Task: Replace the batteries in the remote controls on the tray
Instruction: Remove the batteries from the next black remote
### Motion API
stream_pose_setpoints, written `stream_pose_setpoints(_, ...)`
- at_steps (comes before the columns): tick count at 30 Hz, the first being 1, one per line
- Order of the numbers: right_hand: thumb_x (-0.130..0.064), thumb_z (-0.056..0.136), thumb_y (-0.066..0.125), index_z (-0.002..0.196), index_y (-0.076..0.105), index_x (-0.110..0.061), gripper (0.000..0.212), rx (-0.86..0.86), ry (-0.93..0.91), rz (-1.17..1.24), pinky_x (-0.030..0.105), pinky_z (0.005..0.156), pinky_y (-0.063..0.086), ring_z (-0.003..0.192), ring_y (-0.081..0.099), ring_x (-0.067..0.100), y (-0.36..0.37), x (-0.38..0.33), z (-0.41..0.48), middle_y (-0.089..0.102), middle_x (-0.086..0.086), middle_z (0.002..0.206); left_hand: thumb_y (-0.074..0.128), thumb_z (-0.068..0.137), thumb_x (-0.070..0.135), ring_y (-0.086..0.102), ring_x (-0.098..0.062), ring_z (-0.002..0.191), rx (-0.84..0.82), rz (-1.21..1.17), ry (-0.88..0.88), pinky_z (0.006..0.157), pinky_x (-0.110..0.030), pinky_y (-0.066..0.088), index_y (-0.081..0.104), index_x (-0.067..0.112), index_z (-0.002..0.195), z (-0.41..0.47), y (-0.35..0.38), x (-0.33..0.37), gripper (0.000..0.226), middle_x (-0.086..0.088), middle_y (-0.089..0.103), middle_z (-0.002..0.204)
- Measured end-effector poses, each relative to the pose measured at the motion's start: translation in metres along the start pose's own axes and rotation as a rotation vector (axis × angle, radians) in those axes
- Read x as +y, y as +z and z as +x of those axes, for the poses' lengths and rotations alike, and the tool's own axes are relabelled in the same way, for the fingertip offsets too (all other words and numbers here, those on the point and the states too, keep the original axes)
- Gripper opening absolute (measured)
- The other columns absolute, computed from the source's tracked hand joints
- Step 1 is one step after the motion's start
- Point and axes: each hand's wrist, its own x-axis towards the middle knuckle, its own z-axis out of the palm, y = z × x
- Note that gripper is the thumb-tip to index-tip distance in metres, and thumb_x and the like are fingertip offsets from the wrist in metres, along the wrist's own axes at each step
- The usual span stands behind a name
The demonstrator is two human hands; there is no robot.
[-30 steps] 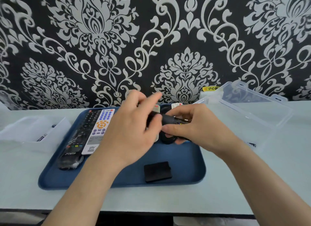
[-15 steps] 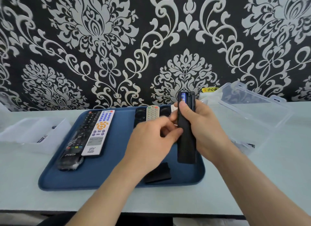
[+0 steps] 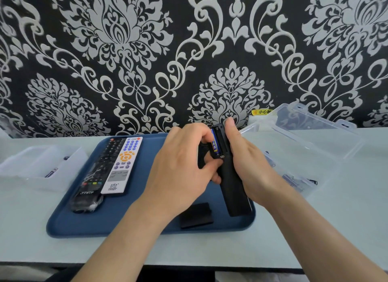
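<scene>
My right hand [image 3: 245, 162] grips a long black remote [image 3: 235, 195] held back-side up over the blue tray [image 3: 134, 220], its battery bay open at the far end. A blue battery [image 3: 214, 144] sits in the bay's left slot. My left hand [image 3: 180, 164] pinches that battery with thumb and fingers. The remote's black battery cover [image 3: 196, 215] lies on the tray near its front edge. A black remote [image 3: 94, 174] and a white remote [image 3: 123, 166] lie side by side on the tray's left half.
A clear plastic box [image 3: 294, 155] with its lid open stands to the right of the tray, dark items inside. A clear divided box [image 3: 35, 166] sits to the left. The patterned wall runs along the table's back edge.
The right hand has raised the black remote upright and tilted its open bay toward me. My left hand has moved up to the bay and now pinches the blue battery.
</scene>
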Motion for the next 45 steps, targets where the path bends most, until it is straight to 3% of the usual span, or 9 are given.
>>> stream_pose_setpoints(11, -0.053, 0.103, 0.018, 0.068, 0.056, -0.008, 0.069, -0.051, -0.083, -0.178, 0.022, 0.046, 0.043, 0.045, 0.049, 0.018, 0.005, -0.002, -0.007, 0.053, 0.008, 0.047, 0.081, 0.068, 0.027, 0.042, 0.004, 0.085, -0.043, -0.053, -0.144, 0.071, -0.012, 0.034, 0.042, 0.037, 0.094, 0.003, -0.002, -0.002, 0.048, 0.013, 0.054, 0.096)
stream_pose_setpoints(17, -0.05, 0.104, 0.02, 0.07, 0.053, -0.007, 0.064, -0.058, -0.1, -0.191, 0.03, 0.047, 0.043, 0.045, 0.051, 0.022, 0.006, 0.008, -0.002, 0.052, 0.01, 0.052, 0.08, 0.071, 0.018, 0.046, 0.001, 0.068, -0.007, -0.188, -0.281, 0.062, -0.013, 0.034, 0.047, 0.034, 0.086, 0.005, -0.003, -0.002, 0.04, 0.03, 0.047, 0.076)
stream_pose_setpoints(22, -0.035, 0.107, 0.029, 0.083, 0.049, -0.01, 0.04, -0.089, -0.138, -0.202, 0.03, 0.044, 0.042, 0.047, 0.05, 0.024, 0.008, 0.016, 0.003, 0.052, 0.008, 0.06, 0.072, 0.074, -0.004, 0.052, -0.002, 0.056, 0.014, -0.474, -0.308, 0.048, -0.012, 0.039, 0.051, 0.018, 0.091, 0.007, -0.006, 0.002, 0.035, -0.001, 0.049, 0.081)
stream_pose_setpoints(27, -0.023, 0.108, 0.036, 0.087, 0.051, -0.009, 0.029, -0.098, -0.115, -0.121, 0.03, 0.047, 0.042, 0.047, 0.05, 0.019, 0.008, 0.016, 0.006, 0.054, 0.003, 0.058, 0.058, 0.077, -0.022, 0.051, -0.004, 0.048, 0.018, -0.674, -0.319, 0.042, -0.017, 0.045, 0.051, 0.017, 0.095, 0.007, -0.006, 0.005, 0.043, 0.0, 0.047, 0.082)
stream_pose_setpoints(31, -0.017, 0.104, 0.047, 0.082, 0.064, -0.016, 0.028, -0.088, -0.119, 0.003, 0.027, 0.048, 0.044, 0.048, 0.051, 0.015, 0.002, 0.012, 0.008, 0.054, 0.004, 0.06, 0.055, 0.086, -0.017, 0.053, -0.014, 0.044, 0.011, -0.815, -0.397, 0.043, -0.036, 0.053, 0.06, 0.008, 0.107, 0.005, 0.0, 0.001, 0.033, 0.006, 0.06, 0.079)
stream_pose_setpoints(36, -0.008, 0.099, 0.051, 0.083, 0.053, -0.016, 0.018, -0.006, -0.196, -0.302, 0.026, 0.048, 0.048, 0.048, 0.055, 0.011, 0.002, 0.016, 0.008, 0.057, -0.001, 0.06, 0.065, 0.086, 0.0, 0.047, -0.004, 0.035, 0.1, -0.833, -0.501, 0.038, -0.011, 0.039, 0.062, 0.002, 0.103, 0.007, 0.004, 0.01, 0.018, -0.005, 0.062, 0.073)
stream_pose_setpoints(41, -0.017, 0.096, 0.055, 0.086, 0.052, -0.021, 0.011, 0.077, -0.238, -0.611, 0.037, 0.055, 0.057, 0.051, 0.06, 0.014, 0.006, 0.02, 0.008, 0.061, -0.002, 0.067, 0.075, 0.081, 0.014, 0.056, -0.005, 0.064, 0.204, -0.637, -0.572, 0.059, -0.013, 0.045, 0.067, 0.016, 0.088, 0.005, 0.017, -0.008, 0.012, 0.01, 0.066, 0.072)
stream_pose_setpoints(43, -0.017, 0.095, 0.058, 0.087, 0.054, -0.021, 0.01, 0.06, -0.24, -0.566, 0.034, 0.051, 0.053, 0.051, 0.059, 0.013, 0.007, 0.017, 0.008, 0.061, -0.008, 0.062, 0.071, 0.085, 0.016, 0.052, -0.016, 0.064, 0.18, -0.813, -0.668, 0.056, -0.025, 0.044, 0.068, 0.016, 0.088, 0.005, 0.019, -0.011, 0.005, 0.002, 0.063, 0.074)
stream_pose_setpoints(45, -0.012, 0.096, 0.059, 0.083, 0.057, -0.018, 0.014, -0.003, -0.159, -0.309, 0.026, 0.048, 0.046, 0.048, 0.054, 0.012, 0.011, 0.014, 0.007, 0.062, -0.007, 0.056, 0.061, 0.092, 0.019, 0.042, -0.022, 0.049, 0.131, -1.172, -0.811, 0.046, -0.027, 0.039, 0.066, 0.014, 0.092, 0.007, 0.019, -0.013, 0.007, -0.005, 0.055, 0.066)
